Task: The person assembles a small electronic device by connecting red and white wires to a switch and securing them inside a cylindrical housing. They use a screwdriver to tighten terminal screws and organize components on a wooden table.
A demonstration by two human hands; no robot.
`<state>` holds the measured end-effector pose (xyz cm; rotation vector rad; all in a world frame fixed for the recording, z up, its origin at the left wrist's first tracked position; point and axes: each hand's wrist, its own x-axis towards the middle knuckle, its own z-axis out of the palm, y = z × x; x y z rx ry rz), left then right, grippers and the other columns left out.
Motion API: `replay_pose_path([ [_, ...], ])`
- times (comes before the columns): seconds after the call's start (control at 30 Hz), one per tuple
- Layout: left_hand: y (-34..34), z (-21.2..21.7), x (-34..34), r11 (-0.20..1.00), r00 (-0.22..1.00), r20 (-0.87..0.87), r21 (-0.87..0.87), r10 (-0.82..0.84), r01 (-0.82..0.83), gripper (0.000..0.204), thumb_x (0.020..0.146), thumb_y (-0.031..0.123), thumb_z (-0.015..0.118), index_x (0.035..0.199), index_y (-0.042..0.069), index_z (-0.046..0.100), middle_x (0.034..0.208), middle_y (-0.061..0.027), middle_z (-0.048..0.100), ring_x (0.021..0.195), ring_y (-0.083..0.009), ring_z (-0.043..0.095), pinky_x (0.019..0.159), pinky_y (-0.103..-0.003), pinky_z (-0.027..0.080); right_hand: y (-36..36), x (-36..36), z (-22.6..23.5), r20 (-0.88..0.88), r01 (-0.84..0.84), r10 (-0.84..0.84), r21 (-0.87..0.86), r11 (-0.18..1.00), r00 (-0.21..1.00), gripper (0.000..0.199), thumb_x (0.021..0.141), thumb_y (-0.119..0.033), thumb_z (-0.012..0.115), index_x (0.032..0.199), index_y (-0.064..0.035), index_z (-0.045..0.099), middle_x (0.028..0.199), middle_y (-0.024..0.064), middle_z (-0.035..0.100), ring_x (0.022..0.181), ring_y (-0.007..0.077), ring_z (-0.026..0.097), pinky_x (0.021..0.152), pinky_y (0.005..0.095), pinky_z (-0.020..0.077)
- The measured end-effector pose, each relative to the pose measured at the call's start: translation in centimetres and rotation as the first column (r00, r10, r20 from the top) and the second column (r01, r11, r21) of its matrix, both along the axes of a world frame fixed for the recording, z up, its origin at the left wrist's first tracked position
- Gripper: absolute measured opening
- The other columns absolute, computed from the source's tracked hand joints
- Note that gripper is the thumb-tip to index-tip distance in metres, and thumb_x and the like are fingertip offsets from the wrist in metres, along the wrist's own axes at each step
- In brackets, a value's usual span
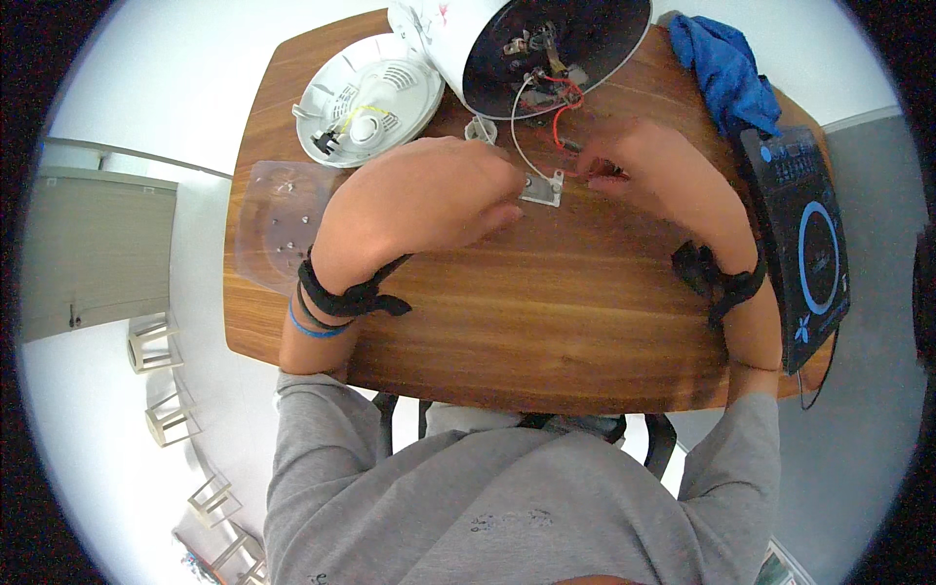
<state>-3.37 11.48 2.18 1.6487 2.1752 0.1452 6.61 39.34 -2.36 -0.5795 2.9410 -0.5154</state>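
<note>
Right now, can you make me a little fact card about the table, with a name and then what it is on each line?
Left hand: fingertips at a small plate; grip hidden
Right hand: near the red wire; grip unclear
Open thing: white appliance shell, dark inside
Left of shell: round white cover
Far left: clear tray with small metal bits
Far right: black cooktop, blue cloth at its far end
Underneath: wooden table
</note>
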Motion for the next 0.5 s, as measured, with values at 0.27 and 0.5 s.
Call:
replay_pose_path([
  [0.27,1.0,-1.2,0.3,0.994,0.997,0.067,0.104,-0.035,0.028,0.039,0.105,0.027,0.067,0.137,0.006,0.063,0.115,-0.0236,0.074,0.106,-0.0472,0.072,0.089,-0.057,0.058,-1.1,0.4,3.2,-0.082,-0.142,0.131,-0.148,0.979,0.988,0.016,0.096,-0.020,0.076,0.103,-0.0086,0.067,0.108,0.0143,0.068,0.100,0.0407,0.070,0.084,0.0503,0.0575],
  [0.5,1.2,-1.5,-0.2,0.992,0.997,0.073,0.123,0.019,-0.028,0.054,0.107,0.031,0.065,0.150,0.004,0.047,0.102,-0.0264,0.075,0.099,-0.0504,0.072,0.082,-0.058,0.057,-1.3,0.5,2.3,-0.212,-0.200,0.151,-0.234,0.952,0.966,0.016,0.091,-0.012,0.081,0.097,-0.0040,0.068,0.098,0.0119,0.064,0.093,0.0350,0.068,0.079,0.0443,0.0546],
])
